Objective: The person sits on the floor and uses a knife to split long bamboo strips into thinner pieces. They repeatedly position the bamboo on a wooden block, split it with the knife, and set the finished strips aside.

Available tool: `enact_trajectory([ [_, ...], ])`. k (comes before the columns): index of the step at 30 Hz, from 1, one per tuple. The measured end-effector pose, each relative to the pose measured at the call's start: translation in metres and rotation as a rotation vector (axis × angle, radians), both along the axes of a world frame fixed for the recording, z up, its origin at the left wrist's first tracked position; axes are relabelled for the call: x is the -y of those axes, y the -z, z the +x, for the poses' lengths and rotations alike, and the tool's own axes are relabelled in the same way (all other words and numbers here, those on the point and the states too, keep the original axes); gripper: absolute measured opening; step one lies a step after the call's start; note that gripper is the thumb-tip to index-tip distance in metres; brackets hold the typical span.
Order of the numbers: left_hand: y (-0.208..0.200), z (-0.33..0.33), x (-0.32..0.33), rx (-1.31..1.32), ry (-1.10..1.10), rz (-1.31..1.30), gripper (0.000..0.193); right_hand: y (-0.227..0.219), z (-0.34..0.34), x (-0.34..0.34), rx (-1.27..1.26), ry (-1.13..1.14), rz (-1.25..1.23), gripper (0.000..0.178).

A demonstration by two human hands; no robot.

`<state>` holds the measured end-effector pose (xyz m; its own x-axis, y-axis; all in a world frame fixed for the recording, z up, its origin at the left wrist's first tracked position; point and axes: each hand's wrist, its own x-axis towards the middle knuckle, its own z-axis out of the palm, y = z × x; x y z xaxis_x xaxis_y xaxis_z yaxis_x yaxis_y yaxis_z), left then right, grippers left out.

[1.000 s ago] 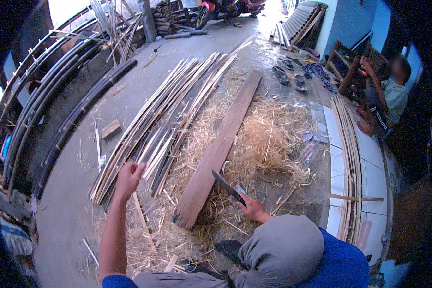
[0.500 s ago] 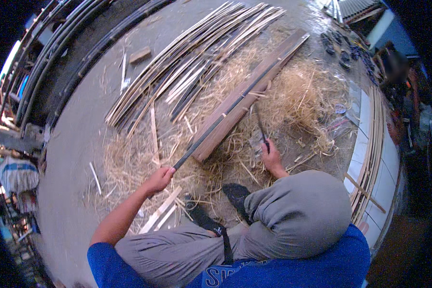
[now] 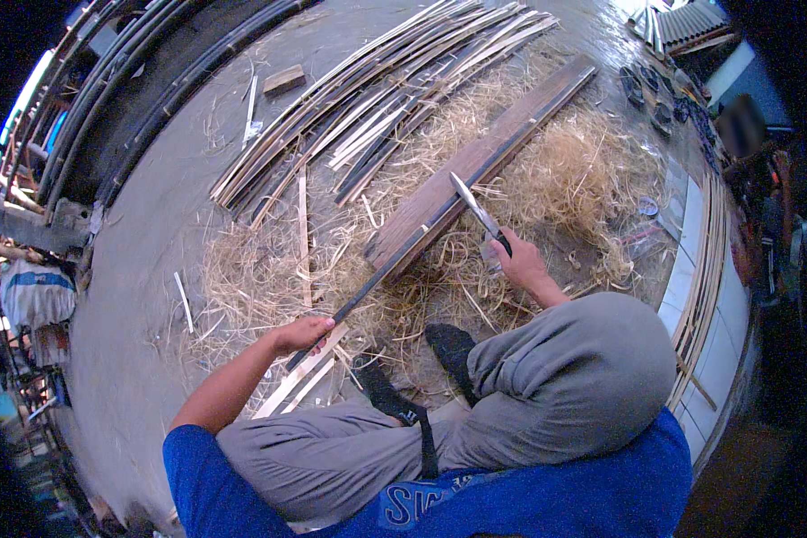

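My left hand [image 3: 303, 334] is closed round the near end of a long dark bamboo strip [image 3: 368, 285]. The strip runs away from me along a brown wooden plank [image 3: 475, 170], and its tail sticks out behind my hand. In my right hand [image 3: 522, 264] is a knife [image 3: 477, 204] with a black handle and a bright blade. The blade points away and to the left, its tip at the strip over the plank; whether it touches cannot be made out. Curly pale shavings [image 3: 574, 179] lie heaped around the plank.
Many split bamboo strips [image 3: 332, 108] lie in a bundle at far left, near a small wood block [image 3: 284, 80]. Dark poles [image 3: 188, 99] rest at upper left. More strips [image 3: 704, 269] lie along white tiles at right. Sandals [image 3: 646, 90] sit at far right. My feet [image 3: 453, 350] are close by.
The knife has swung up and left, from beside the plank to over the strip. My left hand has shifted slightly, and more of the strip's tail shows behind it.
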<state>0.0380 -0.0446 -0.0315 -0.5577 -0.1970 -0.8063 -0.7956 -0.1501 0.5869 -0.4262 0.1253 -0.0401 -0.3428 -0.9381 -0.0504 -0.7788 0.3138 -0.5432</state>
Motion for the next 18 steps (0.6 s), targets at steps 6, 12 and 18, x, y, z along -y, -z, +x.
enact_trajectory([
  [6, 0.004, 0.005, 0.001, 0.014, -0.058, 0.094, 0.042, 0.027, -0.022, -0.017, -0.107, -0.260, -0.128, 0.045],
  [12, -0.001, 0.011, -0.001, 0.024, -0.042, 0.108, 0.039, -0.003, -0.019, -0.009, -0.154, -0.100, -0.036, 0.042],
  [18, -0.007, 0.010, 0.004, 0.063, -0.123, 0.229, 0.036, 0.005, -0.026, 0.001, -0.034, 0.318, 0.027, 0.043],
])
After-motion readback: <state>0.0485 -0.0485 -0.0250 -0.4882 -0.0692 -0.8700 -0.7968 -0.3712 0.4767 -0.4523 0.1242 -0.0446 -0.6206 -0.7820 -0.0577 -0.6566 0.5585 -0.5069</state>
